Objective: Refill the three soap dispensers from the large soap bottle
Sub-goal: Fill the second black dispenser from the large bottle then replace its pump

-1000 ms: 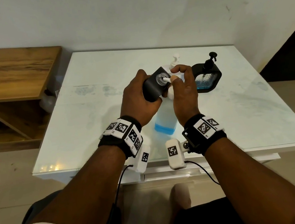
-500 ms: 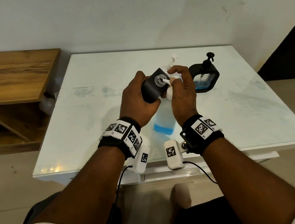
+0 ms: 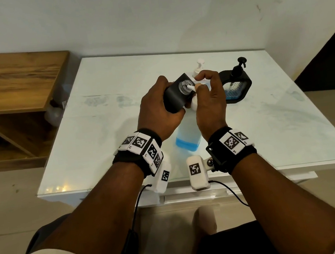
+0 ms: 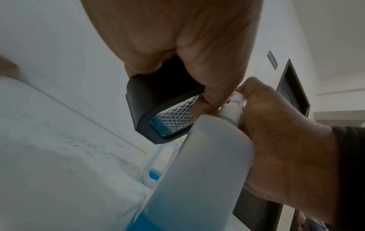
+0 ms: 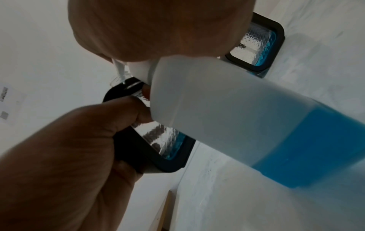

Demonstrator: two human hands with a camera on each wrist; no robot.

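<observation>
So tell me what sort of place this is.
Probably a room in a home: a white glass-topped table against a plain wall, a wooden shelf unit beside it, and a dark doorway.

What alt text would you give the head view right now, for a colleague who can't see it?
Over a white table, the left hand holds a tilted black soap dispenser, pump removed, while the right hand presses the large soap bottle's pump nozzle into its open neck. A second black dispenser and a white one stand behind.
</observation>
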